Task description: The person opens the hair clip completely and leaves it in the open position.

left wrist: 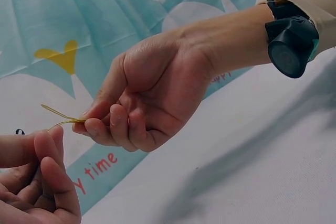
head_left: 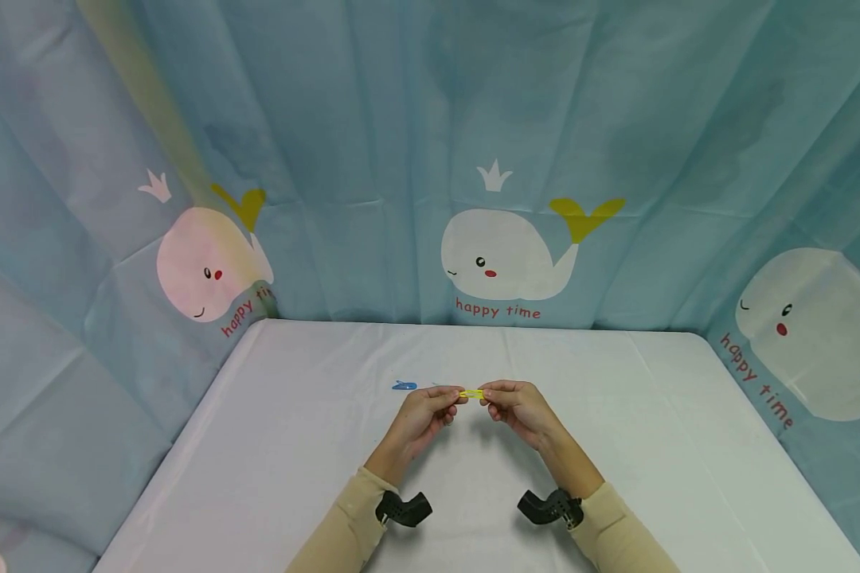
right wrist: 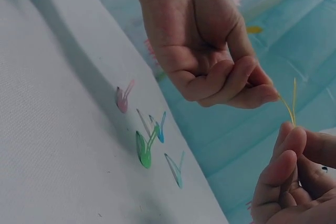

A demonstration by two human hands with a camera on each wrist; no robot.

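Observation:
A yellow snap hair clip (head_left: 471, 394) is held up over the white table between both hands. My right hand (head_left: 525, 410) pinches its joined end between thumb and fingertips. With thumb and forefinger, my left hand (head_left: 419, 418) grips the tip of one prong. The right wrist view shows the clip (right wrist: 293, 106) spread into a V, its other prong sticking up free. Lying on the table past the left hand are a blue hair clip (right wrist: 161, 129), a green one (right wrist: 145, 150), a pink one (right wrist: 123, 98), a teal one (right wrist: 176, 170) and a pale one (right wrist: 144, 121).
The white table (head_left: 258, 446) reaches back to a blue curtain (head_left: 373, 159) printed with whales, which also stands along both sides. A black wrist camera (head_left: 404, 509) sits on the left forearm, another camera (head_left: 548, 508) on the right.

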